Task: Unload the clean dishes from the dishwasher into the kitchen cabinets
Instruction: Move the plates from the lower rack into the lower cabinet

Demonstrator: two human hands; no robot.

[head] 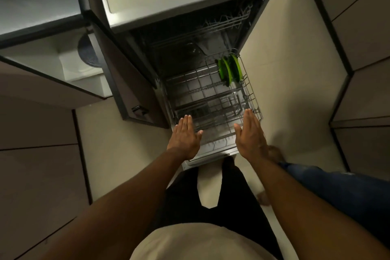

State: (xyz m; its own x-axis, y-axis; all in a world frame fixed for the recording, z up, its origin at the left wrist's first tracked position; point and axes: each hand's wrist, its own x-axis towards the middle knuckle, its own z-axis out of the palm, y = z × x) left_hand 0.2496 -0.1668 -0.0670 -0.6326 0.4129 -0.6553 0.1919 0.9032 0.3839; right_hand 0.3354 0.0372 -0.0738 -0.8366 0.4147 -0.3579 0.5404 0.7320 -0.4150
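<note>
Over the pulled-out grey wire lower dishwasher rack (213, 99), both hands hung flat, palms down. Left hand (185, 136) sat above the rack's near-left corner, fingers straight and together, thumb out toward the rack's middle; grip apart, holding nothing. Right hand (251, 135) sat above the rack's near-right corner, fingers straight, thumb spread inward; grip also apart, holding nothing. Contact with the rack wire could not be told for either hand.

At the rack's far-right corner stood bright green round plates (230, 69), on edge in the tines, close together, exact count unclear. Rest of the rack looked bare wire. Beyond the rack, deeper inside the dark dishwasher tub, a second grey wire upper rack (223, 22) showed. Below the rack lay the open dishwasher door (211, 154), its near edge by the person's black-trousered legs.

Left of the rack a brown cabinet door (130, 82) stood open, with a white shelf (84, 69) inside and a dark round item on it, unclear. Right of the rack was cream tiled floor (295, 82), and a second person's blue-jeaned leg (329, 183).
</note>
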